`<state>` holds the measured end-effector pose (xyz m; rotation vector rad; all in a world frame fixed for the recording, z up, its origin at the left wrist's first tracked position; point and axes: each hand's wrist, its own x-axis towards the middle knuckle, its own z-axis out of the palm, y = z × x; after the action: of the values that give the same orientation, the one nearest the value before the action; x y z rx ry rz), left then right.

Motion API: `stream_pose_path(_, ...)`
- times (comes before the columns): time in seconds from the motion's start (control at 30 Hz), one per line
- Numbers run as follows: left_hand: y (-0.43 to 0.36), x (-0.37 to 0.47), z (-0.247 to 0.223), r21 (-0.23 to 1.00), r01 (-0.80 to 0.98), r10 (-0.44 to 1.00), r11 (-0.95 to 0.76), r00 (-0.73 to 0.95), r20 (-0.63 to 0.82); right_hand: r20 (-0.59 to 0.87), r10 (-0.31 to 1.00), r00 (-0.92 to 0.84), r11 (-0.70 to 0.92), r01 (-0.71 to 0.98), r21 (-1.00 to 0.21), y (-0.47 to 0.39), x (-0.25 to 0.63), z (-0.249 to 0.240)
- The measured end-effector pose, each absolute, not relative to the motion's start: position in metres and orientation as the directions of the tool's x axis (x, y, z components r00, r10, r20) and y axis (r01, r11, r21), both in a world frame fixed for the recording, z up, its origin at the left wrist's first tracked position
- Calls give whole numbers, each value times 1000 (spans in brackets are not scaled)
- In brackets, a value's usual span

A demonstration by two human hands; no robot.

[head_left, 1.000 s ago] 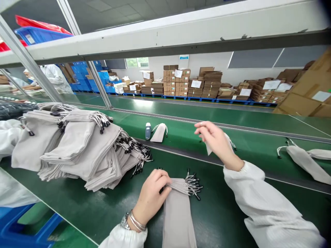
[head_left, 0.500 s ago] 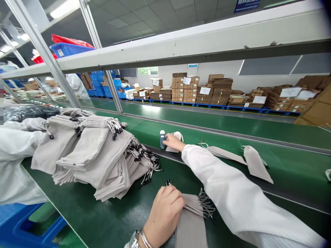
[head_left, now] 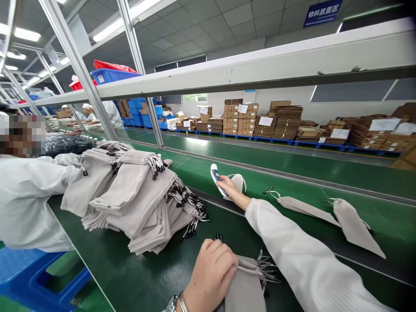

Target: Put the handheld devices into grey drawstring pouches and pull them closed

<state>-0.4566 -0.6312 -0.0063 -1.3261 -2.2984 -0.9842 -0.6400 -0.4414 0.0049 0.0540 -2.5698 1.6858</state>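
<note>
My right hand (head_left: 230,187) reaches over the green belt, its fingers closed on a small dark blue bottle (head_left: 216,177) with a white cap, which leans to the left. Behind that hand lies a grey drawstring pouch (head_left: 238,182). Near the bottom centre, my left hand (head_left: 212,271) is closed on the top end of a small stack of grey pouches (head_left: 245,286), whose cords fan out to the right. A large pile of grey pouches (head_left: 130,186) with black-tipped cords lies at the left. Two more pouches (head_left: 355,225) rest on the belt at right.
A person in white (head_left: 29,195) sits at the left beside a blue stool (head_left: 32,268). A metal rail (head_left: 227,73) crosses above the belt (head_left: 195,169). Stacked cartons (head_left: 240,118) stand on blue pallets at the back; blue and red bins (head_left: 113,75) sit up left.
My right hand has closed on the bottle, which has gone from upright to tilted. My left hand stays on the pouch stack. The view has shifted, showing more of the person at left.
</note>
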Motion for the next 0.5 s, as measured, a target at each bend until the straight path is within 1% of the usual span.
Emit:
stream_pose_path(0.07,-633,-458,-3,478,824,639,305,-549,539,131,-32,-991,296,-135,-946,-433,-608,13)
stream_pose_path(0.13,-635,-458,0,571,783,643,248,-574,508,194,-88,-977,142,-205,-968,-424,-573,21)
stream_pose_path(0.2,-637,-459,4,647,735,638,201,-600,483,262,-145,-954,-23,-262,-965,-417,-539,27)
stream_pose_path(0.23,-638,-460,5,677,712,628,187,-617,475,287,-160,-945,-81,-277,-957,-415,-524,29)
stream_pose_path(0.27,-638,-460,6,706,687,616,172,-634,468,297,-165,-941,-107,-282,-953,-414,-510,31)
stream_pose_path(0.4,-632,-458,14,816,577,569,38,-684,457,254,-126,-959,-76,-246,-966,-420,-472,30)
stream_pose_path(0.5,-625,-454,23,838,543,535,-52,-694,483,284,-109,-952,-82,-277,-957,-426,-457,29)
